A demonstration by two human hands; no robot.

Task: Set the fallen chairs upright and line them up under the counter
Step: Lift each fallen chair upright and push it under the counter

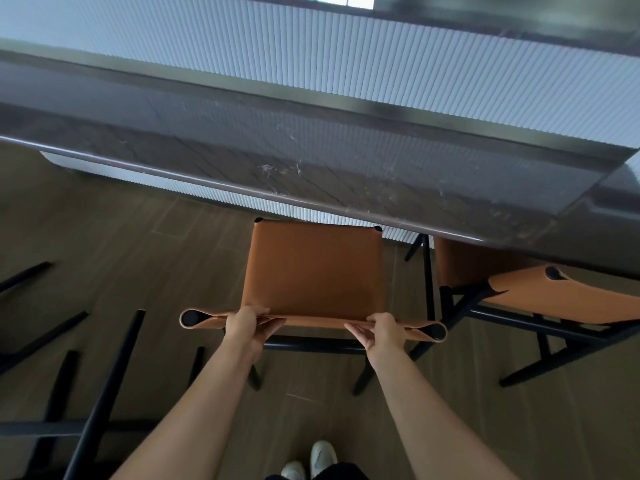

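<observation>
**Head view.** The left hand [247, 322] and right hand [379, 329] are each clamped on the top of the backrest [311, 321] of the middle chair [311, 271], one towards each end, with fingers curled over the leather. The chair stands upright on the floor [138, 237] facing the bench [311, 161]. The far edge of its seat sits just at the bench's rim, and the rest is out in the open.

The step looks like sliding it in. Push evenly with both hands so the seat stays square to the rim. Grip the tube inside the leather, since the sling alone may give. The second chair [554, 299], near on the right, sits deeper under the bench and gives the depth to match, though it seems turned at an angle.

The chair has a flat, square tan leather seat, a tan band looped round black tube ends, and thin black legs. Black legs [104, 393] lying on the floor at left probably belong to a chair not yet raised.
</observation>
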